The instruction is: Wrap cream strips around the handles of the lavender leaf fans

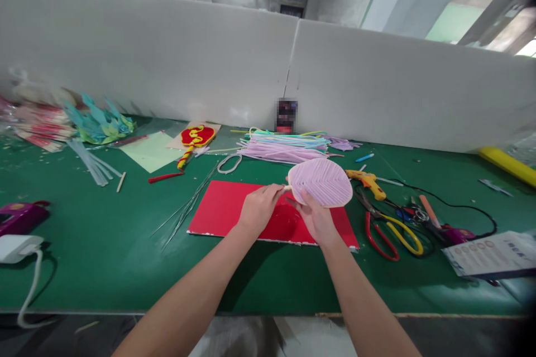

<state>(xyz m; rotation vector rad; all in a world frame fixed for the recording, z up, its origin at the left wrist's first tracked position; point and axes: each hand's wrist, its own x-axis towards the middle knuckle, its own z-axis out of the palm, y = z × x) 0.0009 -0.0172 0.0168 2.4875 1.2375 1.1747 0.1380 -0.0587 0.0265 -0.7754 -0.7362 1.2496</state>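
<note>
A lilac fan-shaped piece (321,181), made of slanting pipe-cleaner strips with a pale rim, is held above a red board (228,206). My left hand (263,206) pinches its short stem at the left end. My right hand (316,217) grips the lower edge of the fan, thumb on its face and fingers behind, partly hidden. Just beyond the board lies a bundle of lilac and mint pipe cleaners (280,148). To the left of it is a finished-looking red and yellow fan (198,136) with a twisted handle.
On the right lie a yellow glue gun (367,183), pliers with red and yellow handles (396,234), a cable and a printed box (494,254). Thin wires (188,206) and glue sticks (94,164) are on the left, near a white charger (19,248). A pale partition (146,56) borders the green table (125,273).
</note>
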